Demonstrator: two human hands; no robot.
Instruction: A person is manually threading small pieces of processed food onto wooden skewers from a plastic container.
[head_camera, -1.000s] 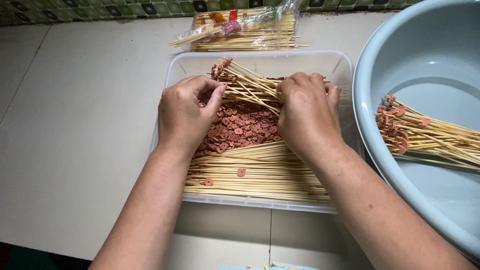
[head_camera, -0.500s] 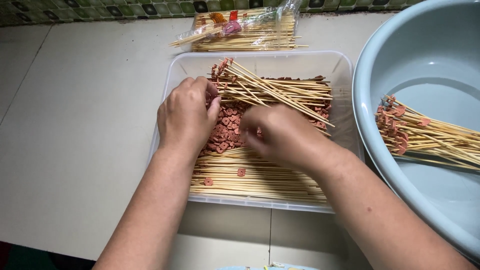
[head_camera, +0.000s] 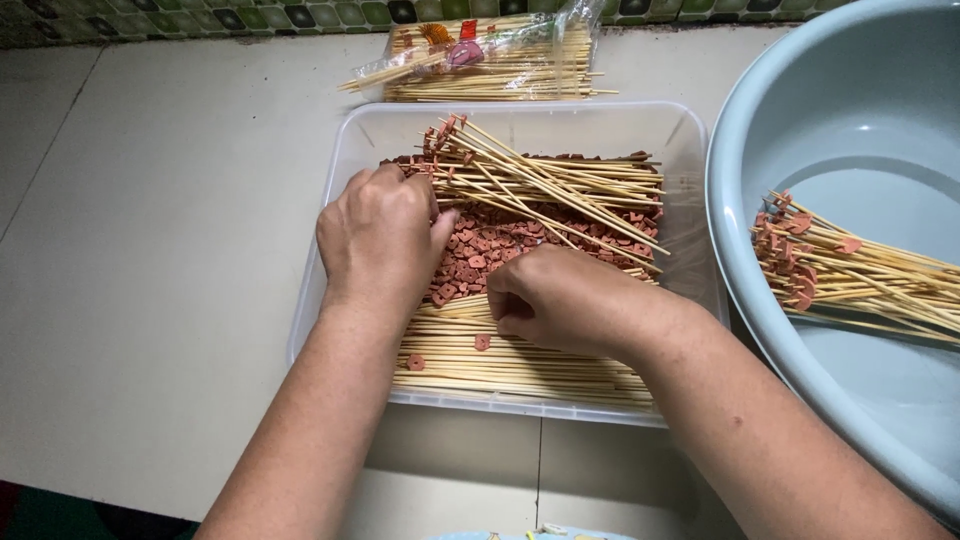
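I find the bare bamboo skewers (head_camera: 520, 360) lying left-to-right along the clear plastic tray's (head_camera: 345, 170) near edge, directly under my right hand (head_camera: 570, 300), curled onto them, while my left hand (head_camera: 380, 240) pinches among the red sausage slices (head_camera: 490, 245).

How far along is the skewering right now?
Done: a bundle of loaded skewers lies in the pale blue basin, and more rest across the clear tray. In hand: the left hand and right hand are down at the reddish meat pieces. Left: that pile, bare bamboo sticks in the tray, plus a bagged pack of sticks behind.
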